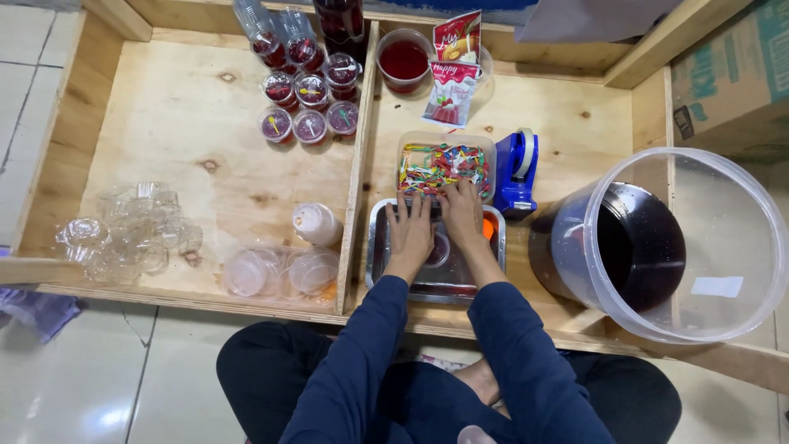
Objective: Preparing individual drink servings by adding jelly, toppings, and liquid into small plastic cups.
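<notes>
my left hand [409, 232] and right hand [462, 212] lie flat and open, gripping nothing, over the shallow steel tray [376, 255]. under and between my palms sits a small clear plastic cup of dark red jelly [437, 250], partly hidden. i judge it light, thin-walled and easily squashed, slick if wet, so best taken by the rim. the clear tub of coloured little spoons [444, 164] touches my fingertips.

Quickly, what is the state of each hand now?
Left hand: open, flat over the metal tray.
Right hand: open, fingers at the tub of coloured picks.
</notes>
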